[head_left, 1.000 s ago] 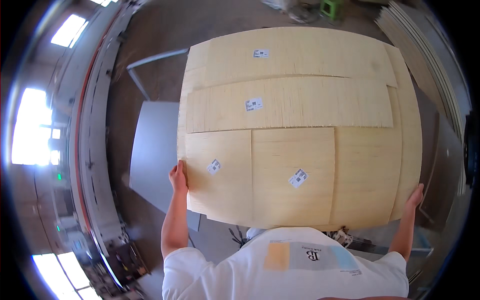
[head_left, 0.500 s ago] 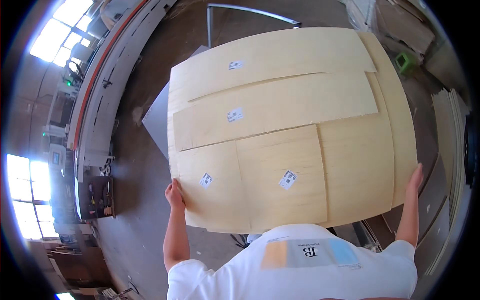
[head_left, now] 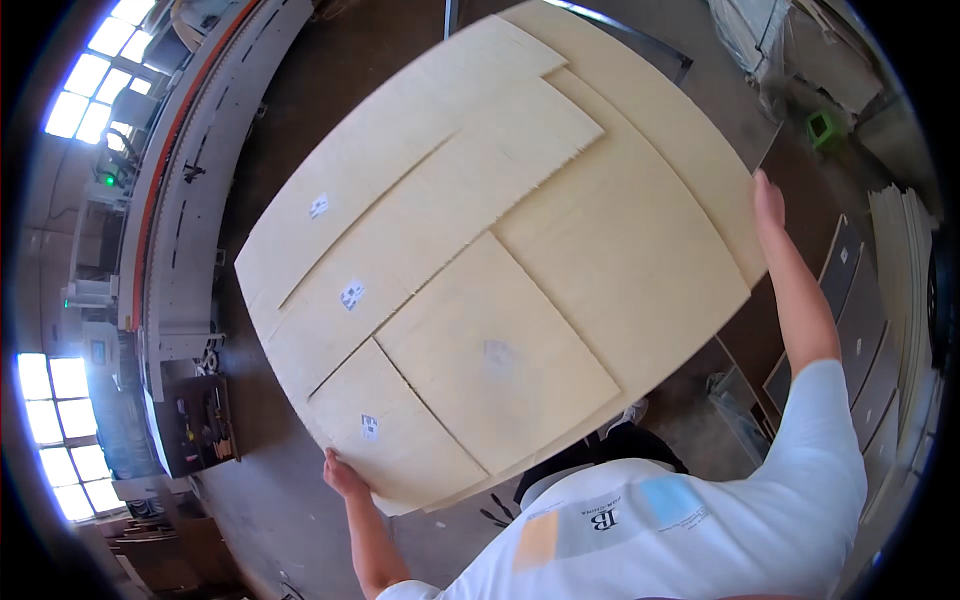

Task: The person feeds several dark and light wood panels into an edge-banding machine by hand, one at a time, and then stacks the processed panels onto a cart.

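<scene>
You carried a stack of pale plywood panels (head_left: 500,260) flat in front of your chest, turned at an angle above the workshop floor (head_left: 270,500). Your left hand (head_left: 343,476) grasped its near-left corner; your right hand (head_left: 768,200) gripped the far-right edge, fingers curled over it.
</scene>
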